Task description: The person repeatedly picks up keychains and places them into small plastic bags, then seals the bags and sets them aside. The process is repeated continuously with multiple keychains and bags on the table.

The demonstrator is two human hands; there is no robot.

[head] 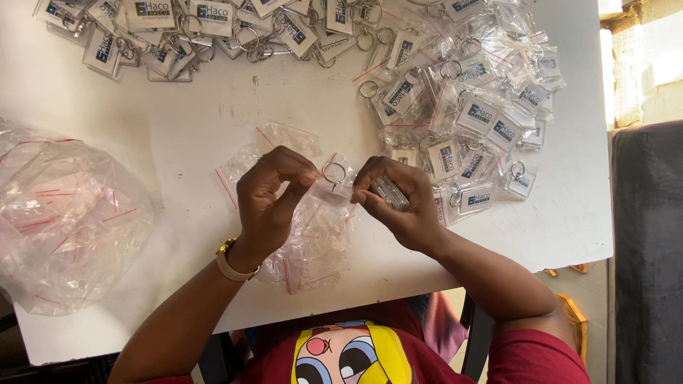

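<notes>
Both hands, clear keychain (390, 192), silver ring (334, 172)

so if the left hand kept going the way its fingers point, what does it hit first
The left hand points right, toward the right hand. First in line is the keyring with its small clear bag, which its fingertips already pinch; just past that is the right hand, probably at the same height.

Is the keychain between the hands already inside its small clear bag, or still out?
Partly in: the keychain's ring sticks out above the small clear bag that the left hand and right hand pinch.
</notes>
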